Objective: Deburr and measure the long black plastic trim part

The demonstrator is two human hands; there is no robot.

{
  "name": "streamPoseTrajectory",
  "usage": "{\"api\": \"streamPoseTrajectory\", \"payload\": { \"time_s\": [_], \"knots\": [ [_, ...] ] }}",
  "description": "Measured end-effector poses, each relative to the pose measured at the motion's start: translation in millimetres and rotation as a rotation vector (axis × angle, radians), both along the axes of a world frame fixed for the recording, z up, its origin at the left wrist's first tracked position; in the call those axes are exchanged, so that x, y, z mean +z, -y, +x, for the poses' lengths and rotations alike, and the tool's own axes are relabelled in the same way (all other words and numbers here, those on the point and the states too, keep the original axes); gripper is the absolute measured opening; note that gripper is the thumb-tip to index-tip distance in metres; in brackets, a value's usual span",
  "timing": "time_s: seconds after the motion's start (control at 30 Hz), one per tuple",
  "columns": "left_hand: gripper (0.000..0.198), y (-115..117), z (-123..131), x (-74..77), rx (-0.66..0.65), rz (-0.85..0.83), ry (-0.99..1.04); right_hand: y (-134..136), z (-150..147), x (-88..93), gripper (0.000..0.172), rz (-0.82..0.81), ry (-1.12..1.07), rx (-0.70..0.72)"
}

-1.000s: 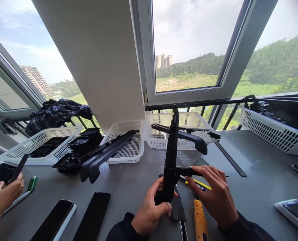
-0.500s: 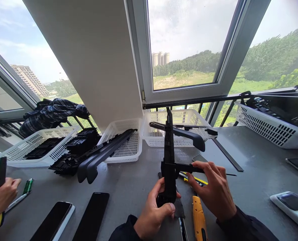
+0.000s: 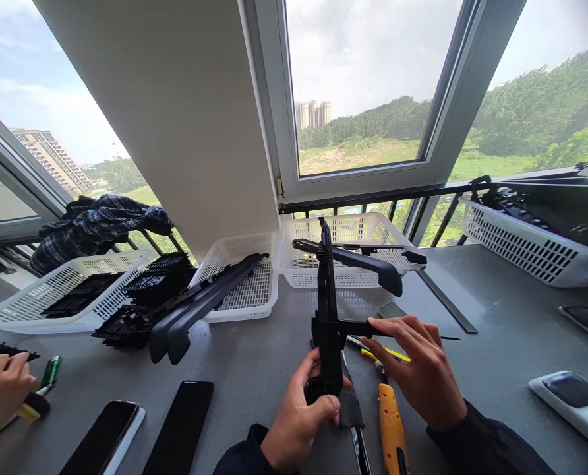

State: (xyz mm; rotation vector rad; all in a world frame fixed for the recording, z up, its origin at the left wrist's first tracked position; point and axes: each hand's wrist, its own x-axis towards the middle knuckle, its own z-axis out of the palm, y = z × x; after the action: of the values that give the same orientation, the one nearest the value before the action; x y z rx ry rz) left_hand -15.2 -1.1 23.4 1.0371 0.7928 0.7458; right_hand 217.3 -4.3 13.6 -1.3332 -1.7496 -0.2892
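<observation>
My left hand (image 3: 301,415) is closed around the lower end of a long black plastic part (image 3: 327,290), which stands roughly upright before me. In my right hand (image 3: 417,369) is a black caliper (image 3: 358,328), pinched between thumb and fingers; its thin rod sticks out to the right. The caliper's jaws lie across the middle of the plastic part; whether they press on both sides I cannot tell. Below my hands are a yellow-handled tool (image 3: 391,429), a yellow-and-black cutter (image 3: 368,349) and a dark cloth-like piece (image 3: 351,408).
White baskets (image 3: 244,310) line the back, with long black handle-like parts (image 3: 205,297) leaning across one. Stacked black parts (image 3: 158,280) stand at left. Two phones (image 3: 180,429) lie in front. A white device (image 3: 571,399) sits at right. Another person's hand (image 3: 4,389) works at far left.
The plastic part and caliper have shifted slightly left in view, still held. At far left, the other person's hand has turned, and a yellow-and-black item shows more beneath it.
</observation>
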Motion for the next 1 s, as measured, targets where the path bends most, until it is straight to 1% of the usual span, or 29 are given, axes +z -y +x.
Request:
{"api": "streamPoseTrajectory", "payload": {
  "time_s": [0.23,0.53,0.73,1.0],
  "knots": [
    [0.069,-0.5,-0.7,-1.3,-0.008,0.019,-0.033,0.5,0.2,-0.2,0.020,0.005,0.002,0.002],
    [0.073,1.2,-1.2,-2.7,-0.005,0.016,-0.002,0.9,-0.4,0.3,0.017,0.016,-0.003,-0.009],
    [0.070,1.2,-1.5,-5.2,-0.004,0.009,0.017,1.7,-0.4,1.1,0.017,0.013,-0.001,-0.019],
    [0.069,1.8,-0.8,-1.0,-0.007,-0.018,0.022,1.2,-0.7,2.3,0.016,0.023,-0.002,-0.010]
  ]
}}
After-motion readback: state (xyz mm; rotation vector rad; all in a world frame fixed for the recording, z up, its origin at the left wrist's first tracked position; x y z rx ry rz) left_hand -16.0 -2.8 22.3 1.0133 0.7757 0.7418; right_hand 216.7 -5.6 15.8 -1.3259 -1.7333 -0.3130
